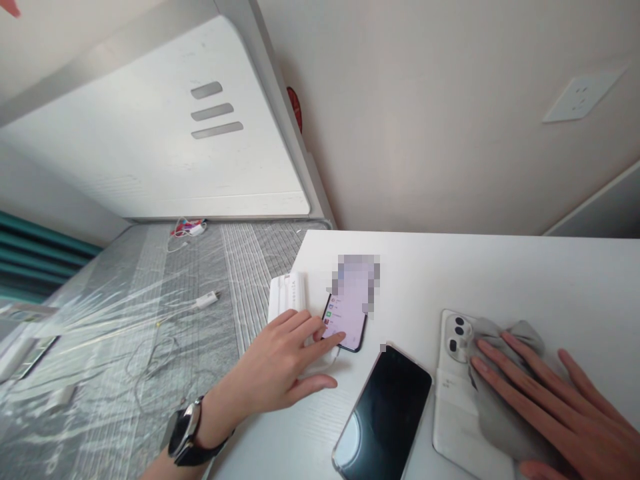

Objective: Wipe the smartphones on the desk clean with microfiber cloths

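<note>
My left hand (285, 363), with a watch (187, 430) on its wrist, reaches over the table. Its index fingertip touches the lower part of a lit phone (353, 293), and nothing is held in its loosely bent fingers. Just behind that hand lies a white box-shaped device (283, 293), and a white cable end shows under the fingers. My right hand (545, 407) lies with spread fingers on a grey cloth (505, 427), which covers part of a white phone (450, 413) lying camera side up. Between the hands is a phone with a dark screen (387, 413), in a clear case.
The white table (565, 287) meets the wall, where a socket (580, 95) sits at upper right. To the left, a grey striped bed (210, 353) under clear plastic sheeting carries cables and a white plug (206, 300). A white headboard (150, 160) stands behind it.
</note>
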Demonstrator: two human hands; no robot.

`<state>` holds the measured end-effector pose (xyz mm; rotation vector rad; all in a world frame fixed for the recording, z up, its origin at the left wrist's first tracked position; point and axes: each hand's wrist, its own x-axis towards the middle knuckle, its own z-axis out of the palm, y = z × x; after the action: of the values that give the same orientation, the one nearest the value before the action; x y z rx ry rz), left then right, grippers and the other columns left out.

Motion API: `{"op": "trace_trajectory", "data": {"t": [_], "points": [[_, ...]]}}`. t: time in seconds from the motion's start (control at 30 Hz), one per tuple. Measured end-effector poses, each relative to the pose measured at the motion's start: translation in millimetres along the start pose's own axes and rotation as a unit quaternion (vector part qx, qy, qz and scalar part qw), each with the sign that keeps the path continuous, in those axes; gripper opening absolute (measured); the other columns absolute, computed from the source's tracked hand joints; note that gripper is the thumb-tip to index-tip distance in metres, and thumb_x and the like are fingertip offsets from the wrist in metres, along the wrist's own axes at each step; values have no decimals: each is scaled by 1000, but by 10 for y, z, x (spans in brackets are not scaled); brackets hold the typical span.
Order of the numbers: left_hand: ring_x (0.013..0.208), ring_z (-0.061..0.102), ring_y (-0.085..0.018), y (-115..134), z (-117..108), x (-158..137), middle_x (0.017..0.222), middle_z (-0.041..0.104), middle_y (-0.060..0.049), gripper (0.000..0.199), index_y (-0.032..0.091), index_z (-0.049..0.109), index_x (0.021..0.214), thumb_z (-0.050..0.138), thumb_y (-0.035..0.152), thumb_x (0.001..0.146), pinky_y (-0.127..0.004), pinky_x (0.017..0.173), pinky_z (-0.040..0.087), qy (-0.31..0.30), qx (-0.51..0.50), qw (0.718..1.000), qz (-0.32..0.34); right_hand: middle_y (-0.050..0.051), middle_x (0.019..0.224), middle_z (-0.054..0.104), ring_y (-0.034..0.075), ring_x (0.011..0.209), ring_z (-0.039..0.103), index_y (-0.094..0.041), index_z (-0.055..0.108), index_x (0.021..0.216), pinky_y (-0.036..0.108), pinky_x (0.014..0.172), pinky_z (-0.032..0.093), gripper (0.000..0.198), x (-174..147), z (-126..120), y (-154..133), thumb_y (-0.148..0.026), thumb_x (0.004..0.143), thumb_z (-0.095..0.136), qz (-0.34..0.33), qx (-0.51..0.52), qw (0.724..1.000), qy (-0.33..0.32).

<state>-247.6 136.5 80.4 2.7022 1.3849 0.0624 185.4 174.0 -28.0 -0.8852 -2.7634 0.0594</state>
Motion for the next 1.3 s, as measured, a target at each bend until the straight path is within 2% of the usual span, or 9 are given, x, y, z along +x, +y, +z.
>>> {"op": "trace_trajectory", "data": {"t": [0.2, 0.4, 0.57, 0.93, 1.1, 1.3], "points": [[89, 55, -24, 10, -25, 14, 104, 60, -9, 59, 20, 57, 140, 39, 62, 103, -40, 77, 43, 10, -7, 1000, 11, 6, 163, 42, 39, 153, 31, -23, 28, 163, 55, 129, 1, 86, 8, -22, 7, -65, 92, 49, -16, -37, 999, 3], [86, 55, -23, 43, -41, 55, 99, 61, -8, 57, 20, 61, 136, 43, 62, 102, -39, 76, 43, 3, -18, 1000, 24, 4, 163, 42, 38, 153, 32, -26, 28, 163, 53, 129, -2, 86, 31, -17, 3, -66, 91, 50, -10, -21, 1000, 1], [85, 55, -23, 51, -45, 50, 98, 61, -8, 57, 21, 61, 137, 40, 62, 103, -39, 76, 43, -1, -22, 999, 26, 4, 163, 41, 37, 154, 29, -23, 27, 164, 51, 129, -3, 88, 32, -39, -4, -66, 91, 50, -14, -28, 999, 5], [83, 56, -22, 52, -37, 45, 96, 62, -7, 56, 20, 62, 135, 42, 62, 103, -38, 75, 44, 0, -24, 999, 28, 5, 162, 43, 37, 154, 30, -22, 27, 164, 54, 129, -1, 86, 17, -46, -5, -67, 92, 46, -19, -46, 999, 2], [90, 58, -23, -123, -105, 146, 104, 62, -8, 58, 23, 60, 139, 39, 63, 103, -38, 79, 45, 5, -5, 1000, -20, 6, 162, 43, 39, 152, 33, -24, 26, 164, 59, 128, 2, 84, -15, -35, -1, -65, 93, 46, -19, -51, 998, -12], [98, 59, -22, -482, -202, 522, 114, 61, -8, 61, 26, 51, 149, 32, 64, 105, -38, 87, 47, -4, 10, 995, -99, 5, 161, 44, 39, 151, 36, -26, 30, 163, 60, 128, 1, 86, 1, -19, 8, -67, 91, 51, -16, -42, 999, -4]]}}
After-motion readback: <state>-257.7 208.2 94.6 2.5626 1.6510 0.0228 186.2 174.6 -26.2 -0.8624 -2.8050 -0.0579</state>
